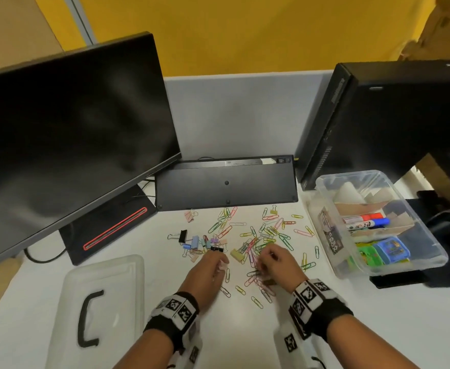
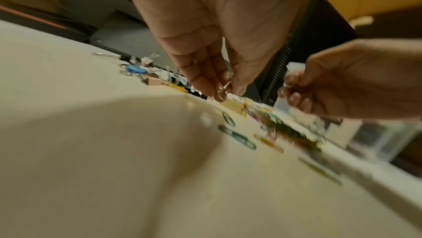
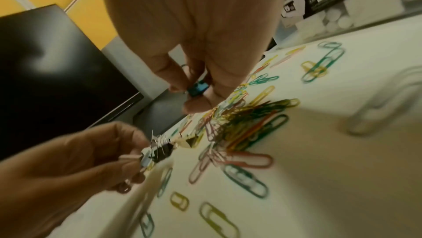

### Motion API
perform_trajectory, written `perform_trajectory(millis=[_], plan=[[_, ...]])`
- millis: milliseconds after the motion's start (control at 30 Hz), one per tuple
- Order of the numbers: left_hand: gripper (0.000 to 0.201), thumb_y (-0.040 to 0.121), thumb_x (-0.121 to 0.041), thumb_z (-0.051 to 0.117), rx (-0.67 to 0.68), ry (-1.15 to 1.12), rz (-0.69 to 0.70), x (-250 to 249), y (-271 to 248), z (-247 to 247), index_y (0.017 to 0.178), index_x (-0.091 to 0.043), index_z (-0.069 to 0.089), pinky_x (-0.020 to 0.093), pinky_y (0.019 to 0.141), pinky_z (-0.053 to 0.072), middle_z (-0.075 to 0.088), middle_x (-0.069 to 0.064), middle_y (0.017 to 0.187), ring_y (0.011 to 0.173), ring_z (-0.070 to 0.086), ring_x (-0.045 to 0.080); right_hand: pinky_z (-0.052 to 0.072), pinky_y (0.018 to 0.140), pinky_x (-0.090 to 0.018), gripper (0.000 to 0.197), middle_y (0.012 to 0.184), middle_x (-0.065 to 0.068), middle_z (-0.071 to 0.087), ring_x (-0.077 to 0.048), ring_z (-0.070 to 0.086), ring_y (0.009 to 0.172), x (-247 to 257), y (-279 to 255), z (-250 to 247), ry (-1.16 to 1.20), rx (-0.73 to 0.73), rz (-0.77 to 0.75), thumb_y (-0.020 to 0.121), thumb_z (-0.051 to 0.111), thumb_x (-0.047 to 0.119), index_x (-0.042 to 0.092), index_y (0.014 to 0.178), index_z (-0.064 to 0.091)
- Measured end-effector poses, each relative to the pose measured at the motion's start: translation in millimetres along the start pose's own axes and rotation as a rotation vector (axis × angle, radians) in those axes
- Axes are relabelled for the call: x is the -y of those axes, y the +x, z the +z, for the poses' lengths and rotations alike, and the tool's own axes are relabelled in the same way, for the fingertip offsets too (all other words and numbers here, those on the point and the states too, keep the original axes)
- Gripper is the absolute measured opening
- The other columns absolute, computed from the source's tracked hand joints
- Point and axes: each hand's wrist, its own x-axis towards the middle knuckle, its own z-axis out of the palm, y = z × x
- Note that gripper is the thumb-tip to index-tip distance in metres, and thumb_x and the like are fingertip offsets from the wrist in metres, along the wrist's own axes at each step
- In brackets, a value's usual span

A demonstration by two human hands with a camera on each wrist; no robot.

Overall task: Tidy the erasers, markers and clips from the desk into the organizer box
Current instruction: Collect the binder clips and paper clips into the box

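Coloured paper clips point(image 1: 265, 234) point(image 3: 251, 124) lie scattered over the white desk, thickest just ahead of my hands. To their left sits a cluster of small binder clips point(image 1: 197, 243). My left hand point(image 1: 218, 263) point(image 2: 224, 92) pinches a pale pink binder clip point(image 3: 129, 157) just above the desk, beside a black binder clip point(image 3: 163, 150). My right hand point(image 1: 267, 258) point(image 3: 196, 95) pinches a blue binder clip point(image 3: 198, 88) over the paper-clip pile. The clear organizer box point(image 1: 322, 182) stands at the right and holds markers point(image 1: 365, 222) and erasers point(image 1: 383, 251).
The box's clear lid point(image 1: 99, 302) with a black handle lies at the front left. A dark monitor point(image 1: 72, 129) stands at the left, an upturned keyboard point(image 1: 226, 182) behind the clips, and a black computer tower point(image 1: 378, 115) behind the box.
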Motion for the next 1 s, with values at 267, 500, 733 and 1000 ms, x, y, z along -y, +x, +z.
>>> perform_trajectory(millis=[267,500,733,1000], plan=[[0.028,0.092,-0.005,0.041,-0.219,-0.087,-0.167,15.1,14.8,-31.7,0.069,-0.02,0.046,0.013,0.074,0.035,0.045,0.006,0.091,0.078,0.046,0.008,0.048,0.07,-0.032,0.025,0.095,0.0,0.057,-0.018,0.055,0.082,24.9,34.2,22.9,-0.912,0.228,-0.281,0.09,0.051,0.02,0.027,0.112,0.043],[0.022,0.088,-0.023,0.06,-0.082,0.225,-0.038,6.7,48.4,-28.6,0.109,-0.019,0.055,0.025,0.088,0.044,0.043,-0.002,0.108,0.095,0.05,0.014,0.047,0.079,-0.035,0.04,0.105,-0.008,0.052,-0.025,0.052,0.096,17.7,43.2,27.6,-1.133,0.223,-0.471,0.092,0.052,0.018,0.023,0.13,0.042],[0.01,0.088,-0.022,0.06,0.004,0.316,0.0,7.3,56.1,-17.9,0.095,-0.016,0.056,0.026,0.08,0.044,0.044,-0.002,0.1,0.094,0.049,0.017,0.043,0.077,-0.025,0.022,0.098,0.007,0.051,-0.009,0.049,0.086,15.6,28.8,10.1,-0.424,0.044,-0.274,0.086,0.064,0.031,0.023,0.103,0.051],[0.013,0.092,-0.027,0.054,-0.013,0.198,0.043,6.5,27.0,-16.2,0.085,-0.019,0.047,0.018,0.078,0.037,0.039,-0.006,0.101,0.088,0.045,0.006,0.043,0.06,-0.028,0.024,0.079,-0.016,0.061,-0.024,0.053,0.07,6.1,25.3,-5.0,1.019,0.039,0.159,0.075,0.054,0.025,0.004,0.087,0.058]])
